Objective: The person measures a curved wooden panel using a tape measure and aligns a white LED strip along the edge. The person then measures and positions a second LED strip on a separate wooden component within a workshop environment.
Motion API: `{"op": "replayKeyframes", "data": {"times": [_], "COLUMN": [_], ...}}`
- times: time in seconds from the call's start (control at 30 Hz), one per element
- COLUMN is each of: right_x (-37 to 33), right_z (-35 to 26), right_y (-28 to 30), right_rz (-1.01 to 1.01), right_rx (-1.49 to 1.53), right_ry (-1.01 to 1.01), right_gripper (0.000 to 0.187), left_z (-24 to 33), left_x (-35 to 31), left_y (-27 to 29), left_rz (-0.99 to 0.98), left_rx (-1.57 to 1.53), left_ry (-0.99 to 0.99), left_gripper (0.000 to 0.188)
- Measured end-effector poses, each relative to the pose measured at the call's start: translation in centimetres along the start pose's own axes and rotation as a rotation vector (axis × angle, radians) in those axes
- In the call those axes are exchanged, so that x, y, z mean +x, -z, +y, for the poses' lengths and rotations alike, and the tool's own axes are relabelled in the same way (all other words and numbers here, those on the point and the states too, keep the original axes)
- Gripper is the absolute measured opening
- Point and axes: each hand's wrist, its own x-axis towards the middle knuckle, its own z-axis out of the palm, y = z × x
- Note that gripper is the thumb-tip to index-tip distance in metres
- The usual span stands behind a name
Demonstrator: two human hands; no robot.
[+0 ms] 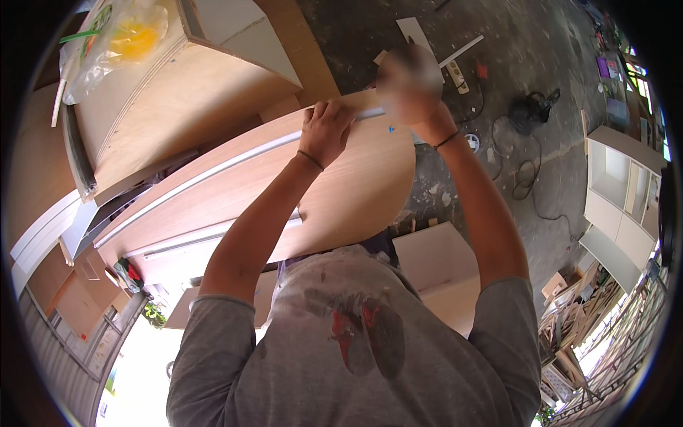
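Across the front of me lies a long light wood-grain panel (356,188) with a rounded right end. A thin pale strip (228,169) runs lengthwise along it, toward the far edge. My left hand (326,134) is closed over this strip, with the fingers bent and pointing at the panel's far edge. Beyond the strip's right end is my right hand (421,110), raised close to the panel's rounded tip. A blurred patch covers most of its fingers and whatever they may hold. Another pale strip (213,239) rests on the near part of the panel.
A plywood box (213,75) stands beyond the panel, with a clear plastic bag (135,43) on it. On the dark floor at right are a power strip (457,77), a black bag (533,112) and loose cable (525,181). A white cabinet (620,181) stands farther right.
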Motion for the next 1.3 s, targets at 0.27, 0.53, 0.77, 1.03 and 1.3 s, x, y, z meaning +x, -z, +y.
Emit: {"op": "replayKeyframes", "data": {"times": [0.27,0.53,0.77,1.03,1.3], "right_x": [-2.2,-4.1,-3.1,-4.4,-5.3], "right_z": [-1.8,-2.1,-1.8,-1.5,-2.6], "right_y": [-1.4,-1.2,-1.9,-3.1,-3.0], "right_rz": [0.172,0.142,0.172,0.354,0.346], "right_rx": [0.002,-0.118,0.058,0.100,0.001], "right_ry": [0.012,-0.005,0.019,-0.030,-0.111], "right_gripper": [0.018,0.032,0.035,0.028,0.028], "left_z": [0.2,1.4,1.0,-0.8,-2.1], "left_x": [-3.4,-2.8,-2.4,-7.9,-8.0], "left_y": [-0.5,0.7,1.0,5.0,6.7], "left_rz": [0.049,0.046,0.127,0.009,0.011], "left_rx": [0.115,0.126,0.166,0.259,0.264], "left_ry": [0.021,0.051,0.112,0.205,0.250], "left_gripper": [0.026,0.034,0.020,0.033,0.036]}}
